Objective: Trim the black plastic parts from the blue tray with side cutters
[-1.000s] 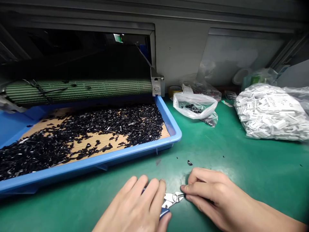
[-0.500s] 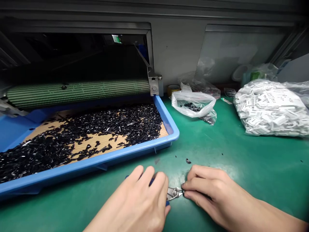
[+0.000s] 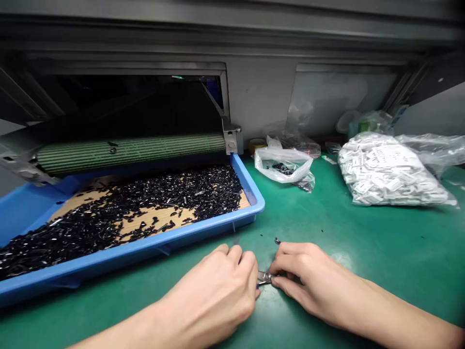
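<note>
Cutters (image 3: 264,277) lying crosswise, long axis left to right, blades toward the right hand (image 3: 312,274), handles inside the left hand (image 3: 214,286), its fingers wrapped closed round them. Right fingers (image 3: 279,271) pinched narrow at the blades, on something hidden. Small dark piece (image 3: 277,240) just ahead on the green worktop (image 3: 363,252). Label (image 3: 385,156) on the bag (image 3: 363,182) of white parts too blurred to read.

Bright light, probably overhead; soft shadows under hands (image 3: 218,286); glare on green mat (image 3: 337,259).
</note>
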A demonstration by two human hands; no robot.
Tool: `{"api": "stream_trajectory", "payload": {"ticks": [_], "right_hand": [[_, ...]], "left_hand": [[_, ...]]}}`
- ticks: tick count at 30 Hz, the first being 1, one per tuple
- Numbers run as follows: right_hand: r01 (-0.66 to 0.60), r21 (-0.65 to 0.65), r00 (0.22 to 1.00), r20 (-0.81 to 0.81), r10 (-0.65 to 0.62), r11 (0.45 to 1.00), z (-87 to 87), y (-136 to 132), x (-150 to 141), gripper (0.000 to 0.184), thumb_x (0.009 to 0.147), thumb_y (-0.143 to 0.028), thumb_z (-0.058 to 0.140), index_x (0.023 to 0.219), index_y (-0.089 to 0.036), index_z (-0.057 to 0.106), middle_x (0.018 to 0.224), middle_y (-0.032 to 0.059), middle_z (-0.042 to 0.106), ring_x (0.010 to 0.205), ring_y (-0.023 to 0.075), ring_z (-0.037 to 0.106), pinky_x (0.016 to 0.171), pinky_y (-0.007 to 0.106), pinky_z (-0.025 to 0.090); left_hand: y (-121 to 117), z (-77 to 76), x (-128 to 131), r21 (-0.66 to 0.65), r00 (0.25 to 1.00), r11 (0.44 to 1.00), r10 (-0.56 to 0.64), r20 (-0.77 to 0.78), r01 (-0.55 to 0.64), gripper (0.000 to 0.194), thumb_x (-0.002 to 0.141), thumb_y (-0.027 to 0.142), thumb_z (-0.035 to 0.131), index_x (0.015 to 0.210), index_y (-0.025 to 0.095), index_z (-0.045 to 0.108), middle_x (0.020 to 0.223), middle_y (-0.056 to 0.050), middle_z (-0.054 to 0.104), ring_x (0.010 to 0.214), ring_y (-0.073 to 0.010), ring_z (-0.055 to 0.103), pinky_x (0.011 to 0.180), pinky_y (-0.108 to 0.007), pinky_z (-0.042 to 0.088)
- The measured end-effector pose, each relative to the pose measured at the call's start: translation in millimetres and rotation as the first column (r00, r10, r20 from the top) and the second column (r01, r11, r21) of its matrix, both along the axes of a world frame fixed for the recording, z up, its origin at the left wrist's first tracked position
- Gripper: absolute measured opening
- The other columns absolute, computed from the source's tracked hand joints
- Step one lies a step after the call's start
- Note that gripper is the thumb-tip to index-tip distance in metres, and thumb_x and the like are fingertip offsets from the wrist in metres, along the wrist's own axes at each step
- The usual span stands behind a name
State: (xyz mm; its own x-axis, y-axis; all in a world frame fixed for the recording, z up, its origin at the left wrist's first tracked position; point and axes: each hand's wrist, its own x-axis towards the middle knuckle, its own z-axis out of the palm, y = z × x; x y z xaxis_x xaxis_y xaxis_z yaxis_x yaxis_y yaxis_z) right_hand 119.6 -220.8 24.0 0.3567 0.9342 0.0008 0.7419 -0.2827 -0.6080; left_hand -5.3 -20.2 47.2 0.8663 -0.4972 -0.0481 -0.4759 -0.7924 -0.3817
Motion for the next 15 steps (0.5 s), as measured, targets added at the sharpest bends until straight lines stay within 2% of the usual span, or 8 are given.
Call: {"api": "stream_trajectory", "payload": {"ticks": [3,7,11,13,15], "right_hand": [[0.065,-0.052,0.997,0.046,-0.063,0.997,1.7,-5.0,7.2,0.015,0.101,-0.02,0.061,0.085,-0.021,0.062,0.091,0.0005,0.063,0.08,0.0174,0.062,0.072,0.029,0.044],[0.126,-0.047,0.985,0.124,-0.119,0.991,-0.4,-5.5,24.5,0.015,0.103,-0.021,0.057,0.089,-0.02,0.06,0.099,0.0029,0.063,0.082,0.0174,0.062,0.073,0.029,0.045],[0.165,-0.066,0.963,0.226,-0.146,0.984,4.5,12.1,38.1,0.012,0.102,-0.021,0.059,0.09,-0.02,0.058,0.093,0.0031,0.065,0.078,0.0169,0.06,0.068,0.027,0.043],[0.132,-0.099,0.963,0.25,-0.104,0.986,11.4,23.2,41.7,0.006,0.099,-0.018,0.062,0.094,-0.02,0.06,0.093,0.0031,0.067,0.079,0.017,0.061,0.068,0.027,0.042],[0.095,-0.145,0.959,0.278,-0.052,0.985,18.5,32.3,42.7,0.008,0.095,-0.014,0.062,0.091,-0.02,0.062,0.089,0.0027,0.069,0.078,0.0174,0.062,0.066,0.027,0.041]], "left_hand": [[11.0,-15.0,-22.6,-0.19,0.988,0.973,0.143,0.066,-0.128,0.015,0.103,0.026,0.051,0.102,0.016,0.063,0.089,-0.006,0.061,0.076,-0.0282,0.062,0.063,-0.045,0.058],[28.8,-33.2,-48.2,-0.373,0.938,0.922,0.219,0.268,-0.109,0.028,0.108,0.026,0.037,0.121,0.013,0.059,0.1,-0.01,0.068,0.086,-0.0269,0.068,0.075,-0.041,0.059],[34.8,-37.8,-48.7,-0.44,0.908,0.896,0.228,0.351,-0.055,0.03,0.11,0.028,0.033,0.12,0.016,0.059,0.099,-0.006,0.071,0.087,-0.0233,0.07,0.078,-0.034,0.057],[34.9,-37.1,-45.4,-0.45,0.898,0.892,0.224,0.38,-0.032,0.031,0.11,0.028,0.032,0.118,0.017,0.059,0.097,-0.005,0.072,0.085,-0.0224,0.071,0.076,-0.033,0.057],[35.8,-37.2,-44.0,-0.46,0.889,0.888,0.223,0.4,-0.015,0.031,0.11,0.028,0.031,0.118,0.017,0.059,0.096,-0.004,0.072,0.084,-0.0216,0.071,0.075,-0.032,0.057]]}}
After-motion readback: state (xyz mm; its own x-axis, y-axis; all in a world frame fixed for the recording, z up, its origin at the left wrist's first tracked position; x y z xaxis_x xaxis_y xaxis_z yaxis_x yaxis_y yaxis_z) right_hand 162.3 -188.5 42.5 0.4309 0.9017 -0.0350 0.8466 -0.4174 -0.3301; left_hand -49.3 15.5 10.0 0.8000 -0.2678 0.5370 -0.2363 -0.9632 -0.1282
